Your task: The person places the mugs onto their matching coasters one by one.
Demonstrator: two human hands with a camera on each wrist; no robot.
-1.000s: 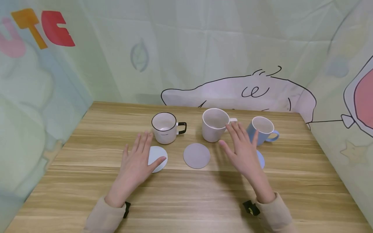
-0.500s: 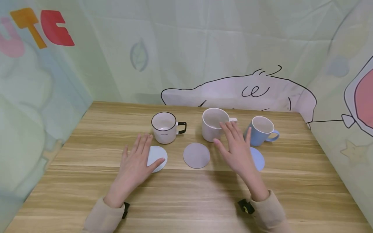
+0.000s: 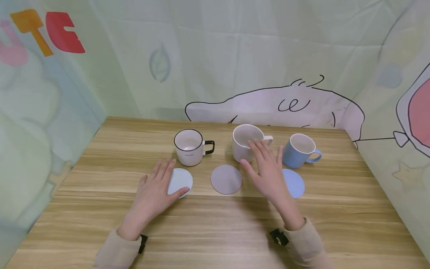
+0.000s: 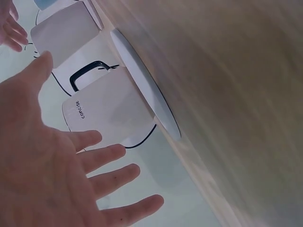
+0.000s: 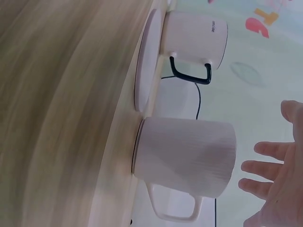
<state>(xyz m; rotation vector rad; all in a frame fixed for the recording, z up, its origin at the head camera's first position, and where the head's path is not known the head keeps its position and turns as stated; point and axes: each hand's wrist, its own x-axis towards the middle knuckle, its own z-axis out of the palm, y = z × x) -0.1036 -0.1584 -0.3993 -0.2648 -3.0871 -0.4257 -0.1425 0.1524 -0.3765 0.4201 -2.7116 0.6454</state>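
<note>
right hand (image 3: 267,170): fingers spread, grasping nothing, at 5 o'clock of pink mug (image 3: 244,142) | mug likely rigid, breakable, glazed-slick; grip handle or body | left hand (image 3: 155,190): flat, released, on white coaster (image 3: 181,180)

Glazed ceramic mugs (image 3: 247,144) and smooth matt coasters (image 3: 226,179) stood on a wood-grain table (image 3: 215,224) before creased printed cloth (image 3: 235,56).
</note>
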